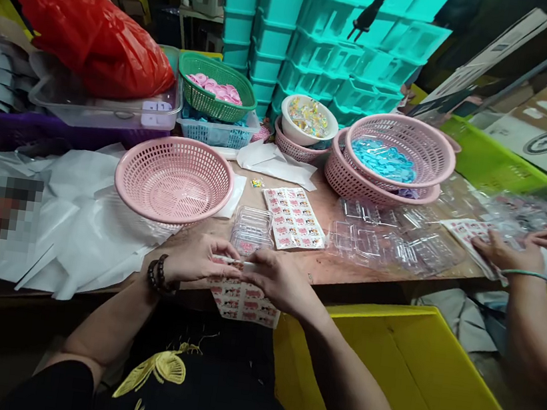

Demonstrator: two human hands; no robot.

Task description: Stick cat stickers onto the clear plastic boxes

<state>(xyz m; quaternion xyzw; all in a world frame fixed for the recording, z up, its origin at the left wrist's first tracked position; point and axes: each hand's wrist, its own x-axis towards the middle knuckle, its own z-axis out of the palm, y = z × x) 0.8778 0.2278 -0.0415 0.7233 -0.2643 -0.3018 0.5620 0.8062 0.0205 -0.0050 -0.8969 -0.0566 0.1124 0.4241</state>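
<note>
Left hand [198, 264] and right hand [279, 281] pinched sticker sheet [244, 302], its lower edge bodyward of grip. Clear box [253, 224] sat just beyond; pink basket [175, 175] farther left, apart.

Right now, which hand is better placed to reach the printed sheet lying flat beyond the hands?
Right hand, likely: the flat printed sheet lies just ahead of it. The left hand is farther, with the clear pack between. Both hands are at the lower printed sheet, though.
</note>
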